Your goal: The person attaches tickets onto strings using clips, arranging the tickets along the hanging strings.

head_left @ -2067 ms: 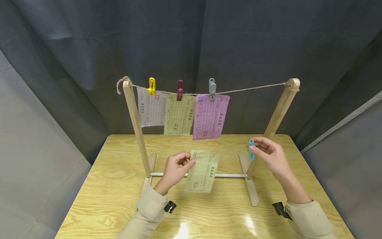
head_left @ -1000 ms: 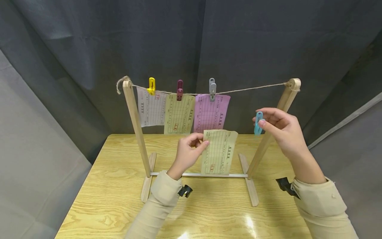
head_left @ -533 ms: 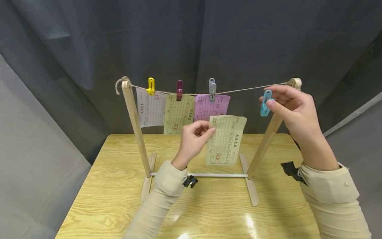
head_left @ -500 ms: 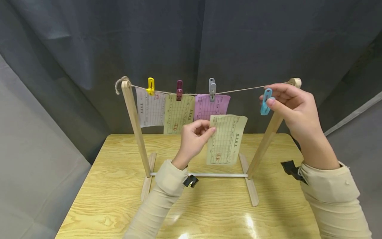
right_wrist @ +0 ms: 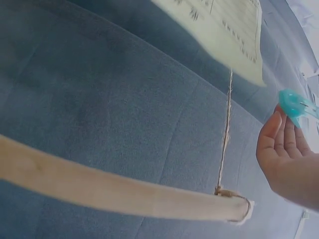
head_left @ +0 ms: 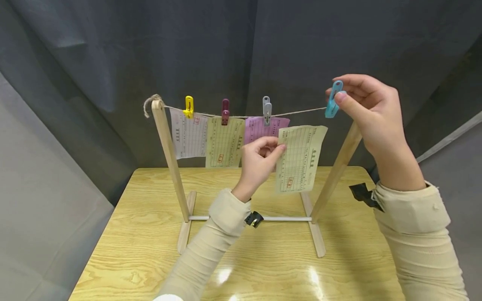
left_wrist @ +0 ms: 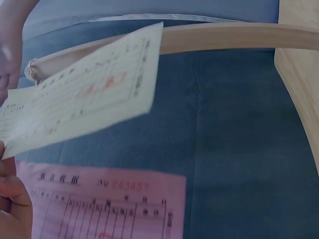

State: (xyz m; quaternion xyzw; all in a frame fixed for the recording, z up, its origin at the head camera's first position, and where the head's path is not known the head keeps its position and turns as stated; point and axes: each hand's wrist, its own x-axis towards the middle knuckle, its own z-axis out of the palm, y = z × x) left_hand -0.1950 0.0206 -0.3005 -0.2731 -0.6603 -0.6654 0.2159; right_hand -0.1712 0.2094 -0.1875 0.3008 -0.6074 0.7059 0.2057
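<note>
My left hand [head_left: 260, 165] pinches the left edge of a pale yellow-green receipt slip [head_left: 301, 161], raised in front of the string's right part. Between thumb and fingers, my right hand [head_left: 380, 119] holds a light blue clothespin [head_left: 333, 100] at string height. In the right wrist view that clothespin [right_wrist: 296, 104] appears apart from the slip [right_wrist: 234, 37]. On the twine [head_left: 301, 112] hang a white slip [head_left: 188, 136] under a yellow clothespin [head_left: 189, 106], a yellow-green slip [head_left: 224, 144] under a maroon clothespin [head_left: 225, 112], and a pink slip [head_left: 256, 127] under a grey clothespin [head_left: 266, 110], partly hidden.
A wooden post [head_left: 171, 161] stands at the left and another post [head_left: 337, 173] at the right. A white rod [head_left: 288, 218] joins their feet above the wooden table [head_left: 150, 259]. Dark curtain [head_left: 211, 50] hangs behind.
Both hands have risen, the left carrying the slip up and rightward to near the twine. The blue clothespin has gone up from low by the right post to the twine's height.
</note>
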